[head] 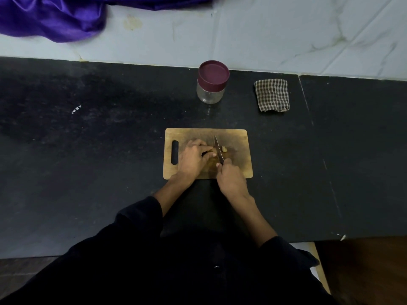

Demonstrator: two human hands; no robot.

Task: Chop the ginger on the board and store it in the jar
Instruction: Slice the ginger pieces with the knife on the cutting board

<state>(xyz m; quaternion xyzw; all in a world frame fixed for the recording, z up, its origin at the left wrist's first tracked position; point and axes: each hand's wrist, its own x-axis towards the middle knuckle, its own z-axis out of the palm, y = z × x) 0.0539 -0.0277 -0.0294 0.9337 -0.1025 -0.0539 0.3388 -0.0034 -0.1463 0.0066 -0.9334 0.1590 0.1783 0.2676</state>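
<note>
On the board (237, 137) lies the ginger (211, 162), mostly hidden under the left hand (193, 158). That hand's fingers curl down and pin it. One small cut bit (224, 149) sits just right of the knife (218, 149). The right hand (230, 177) is clenched on the knife handle. The blade points away from the person, so it crosses the ginger right beside the left fingertips (211, 154). Next cuts should creep left, toward those fingers. The jar (211, 83) stands far behind the board with its lid on. A checked cloth (272, 95) lies right of it.
</note>
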